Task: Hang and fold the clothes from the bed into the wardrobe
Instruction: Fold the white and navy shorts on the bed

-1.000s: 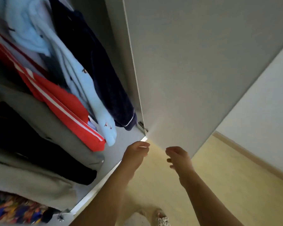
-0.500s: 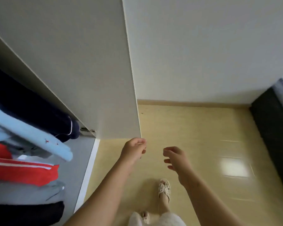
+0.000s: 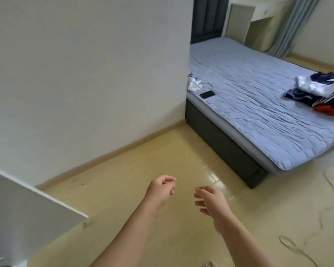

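Your left hand [image 3: 162, 186] hung over the floor [image 3: 123, 189] with its fingers loosely curled round nothing, and your right hand [image 3: 210, 199] was beside it, fingers relaxed and slightly spread, also holding nothing. The clothes [image 3: 316, 89] lay in a blue, white and red heap on the bed [image 3: 258, 116], well apart from both hands, up to your right. The frame edge cut the heap off. Of the wardrobe only a door corner [image 3: 27, 214] showed at lower left. A phone [image 3: 207, 94] lay near the bed's edge; the white things beside it were hard to make out.
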Available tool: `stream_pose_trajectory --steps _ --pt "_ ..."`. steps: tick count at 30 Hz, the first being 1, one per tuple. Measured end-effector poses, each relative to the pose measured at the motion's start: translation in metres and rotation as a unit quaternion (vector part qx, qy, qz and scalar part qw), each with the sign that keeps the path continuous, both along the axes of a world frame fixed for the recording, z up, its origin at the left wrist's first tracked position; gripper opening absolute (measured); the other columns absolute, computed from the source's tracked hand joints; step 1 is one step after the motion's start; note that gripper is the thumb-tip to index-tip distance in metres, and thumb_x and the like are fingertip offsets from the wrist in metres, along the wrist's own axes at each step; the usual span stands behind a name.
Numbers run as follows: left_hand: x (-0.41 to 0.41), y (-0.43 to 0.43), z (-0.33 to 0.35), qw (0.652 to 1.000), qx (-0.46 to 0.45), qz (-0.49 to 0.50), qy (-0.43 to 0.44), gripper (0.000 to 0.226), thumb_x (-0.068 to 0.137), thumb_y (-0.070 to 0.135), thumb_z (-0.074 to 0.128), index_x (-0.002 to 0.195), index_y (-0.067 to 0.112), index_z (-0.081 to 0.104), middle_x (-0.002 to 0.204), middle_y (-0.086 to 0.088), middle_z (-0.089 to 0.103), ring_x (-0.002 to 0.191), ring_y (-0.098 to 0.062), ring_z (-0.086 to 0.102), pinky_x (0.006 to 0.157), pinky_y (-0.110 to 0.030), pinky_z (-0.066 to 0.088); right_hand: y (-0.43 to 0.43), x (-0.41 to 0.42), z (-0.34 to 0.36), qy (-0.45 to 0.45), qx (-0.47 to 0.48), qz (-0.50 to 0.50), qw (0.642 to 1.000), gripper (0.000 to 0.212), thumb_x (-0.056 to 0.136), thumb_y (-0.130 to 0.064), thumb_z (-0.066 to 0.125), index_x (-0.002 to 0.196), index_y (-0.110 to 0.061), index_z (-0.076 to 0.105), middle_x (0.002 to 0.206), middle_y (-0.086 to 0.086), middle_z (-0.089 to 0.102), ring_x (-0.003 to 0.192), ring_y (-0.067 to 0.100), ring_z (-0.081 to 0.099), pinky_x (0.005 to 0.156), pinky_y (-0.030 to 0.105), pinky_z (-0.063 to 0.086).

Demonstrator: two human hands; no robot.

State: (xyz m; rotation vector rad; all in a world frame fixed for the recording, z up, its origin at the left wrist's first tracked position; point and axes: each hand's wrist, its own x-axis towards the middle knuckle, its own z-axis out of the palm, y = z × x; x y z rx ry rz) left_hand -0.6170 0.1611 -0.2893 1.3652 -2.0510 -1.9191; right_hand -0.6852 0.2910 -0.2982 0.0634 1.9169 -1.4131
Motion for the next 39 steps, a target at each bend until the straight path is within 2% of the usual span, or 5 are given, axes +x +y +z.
stream_pose_trajectory --steps 15,19,24,28,39 --pt "-0.274 0.191 -0.011 0.97 0.014 -0.241 -0.016 0.019 0.091 0.01 0.05 0.082 0.023 0.059 0.078 0.001 0.06 0.074 -0.013 0.055 0.06 -0.022 0.039 0.209 -0.201 -0.026 -0.052 0.002 -0.263 0.963 0.01 0.091 -0.016 0.053 0.083 -0.016 0.059 0.083 0.005 0.063 0.07 0.018 0.056 0.062 0.025 0.041" --pt "-0.36 0.233 -0.017 0.959 0.026 -0.281 -0.003 0.015 0.091 0.007 0.049 0.087 0.017 0.06 0.078 0.001 0.059 0.066 -0.009 0.054 0.049 -0.014 0.037 0.246 -0.273 -0.027 -0.04 -0.009 -0.308 0.95 0.013 0.091 -0.011 0.052 0.08 -0.014 0.058 0.076 0.004 0.06 0.064 0.016 0.052 0.054 0.021 0.038" --pt "-0.488 0.279 -0.02 0.948 0.029 -0.317 0.005 0.012 0.092 0.013 0.05 0.096 0.017 0.061 0.083 0.0 0.061 0.069 -0.008 0.055 0.056 -0.016 0.04 0.289 -0.387 -0.021 -0.027 -0.004 -0.333 0.942 0.014 0.091 -0.009 0.051 0.079 -0.014 0.057 0.069 0.003 0.057 0.059 0.016 0.049 0.055 0.022 0.033" --pt "-0.586 0.316 -0.016 0.941 0.022 -0.338 -0.008 0.012 0.093 0.014 0.049 0.09 0.022 0.058 0.088 0.0 0.061 0.075 -0.01 0.057 0.059 -0.02 0.042 0.328 -0.48 -0.009 -0.024 0.015 -0.35 0.936 0.014 0.09 -0.008 0.051 0.078 -0.014 0.057 0.069 0.003 0.056 0.06 0.016 0.049 0.055 0.023 0.034" --pt "-0.769 0.434 -0.025 0.929 0.042 -0.365 -0.034 0.019 0.089 0.007 0.049 0.082 0.021 0.058 0.072 0.003 0.057 0.058 -0.006 0.051 0.047 -0.015 0.035 0.442 -0.645 -0.02 -0.066 0.0 -0.404 0.912 0.016 0.091 -0.009 0.051 0.077 -0.012 0.057 0.067 0.002 0.057 0.056 0.016 0.048 0.053 0.023 0.031"
